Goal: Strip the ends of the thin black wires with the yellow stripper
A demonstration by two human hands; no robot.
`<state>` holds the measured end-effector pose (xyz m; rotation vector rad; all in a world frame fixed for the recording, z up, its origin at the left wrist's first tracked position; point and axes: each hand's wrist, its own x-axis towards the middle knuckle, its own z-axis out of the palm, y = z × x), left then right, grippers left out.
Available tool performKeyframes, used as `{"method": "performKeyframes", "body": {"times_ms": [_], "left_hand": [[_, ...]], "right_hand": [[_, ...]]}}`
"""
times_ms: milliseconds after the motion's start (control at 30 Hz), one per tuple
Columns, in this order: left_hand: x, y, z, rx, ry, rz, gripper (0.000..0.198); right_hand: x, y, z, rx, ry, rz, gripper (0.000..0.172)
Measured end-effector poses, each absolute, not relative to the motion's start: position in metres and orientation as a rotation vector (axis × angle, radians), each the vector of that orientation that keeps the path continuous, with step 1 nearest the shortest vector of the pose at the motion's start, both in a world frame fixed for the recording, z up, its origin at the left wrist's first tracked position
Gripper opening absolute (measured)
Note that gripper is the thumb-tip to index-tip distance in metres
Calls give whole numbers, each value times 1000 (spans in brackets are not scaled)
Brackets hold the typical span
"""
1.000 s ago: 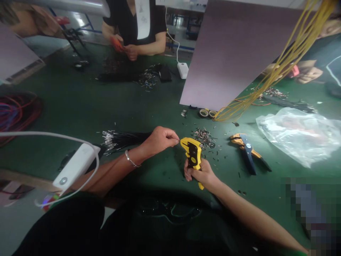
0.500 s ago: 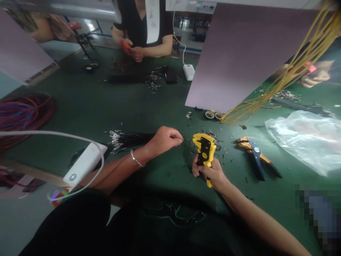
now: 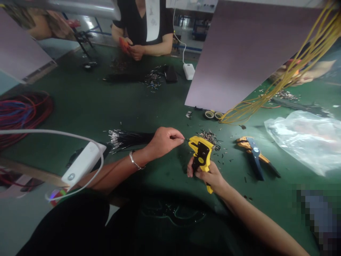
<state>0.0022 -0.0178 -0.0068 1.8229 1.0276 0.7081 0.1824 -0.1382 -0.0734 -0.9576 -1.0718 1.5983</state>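
Wire end (image 3: 185, 139) is pinched closely by the left hand (image 3: 163, 142) at centre frame and held level at the mouth of a yellow wire stripper (image 3: 201, 153), whose handle is wrapped firmly by the right hand (image 3: 210, 177). Whether it has entered cannot be told; straight alignment is best kept.

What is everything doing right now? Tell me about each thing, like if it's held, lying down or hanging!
Left hand: pinching a wire
Right hand: holding the yellow stripper
Yellow stripper: held up, top end near the wire
Blue-orange stripper: lying down, untouched
Black wire bundle: lying loose
Plastic bag: crumpled
Yellow wires: hanging
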Motion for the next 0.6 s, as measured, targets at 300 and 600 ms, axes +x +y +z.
{"method": "performKeyframes", "body": {"times_ms": [300,600], "left_hand": [[4,-18,-7,1733,1004,647,9],[4,-18,-8,1824,964,601,16]], "right_hand": [[182,-138,-72,-914,-1054,1658,25],[182,-138,-70,-876,-1028,1720,23]]}}
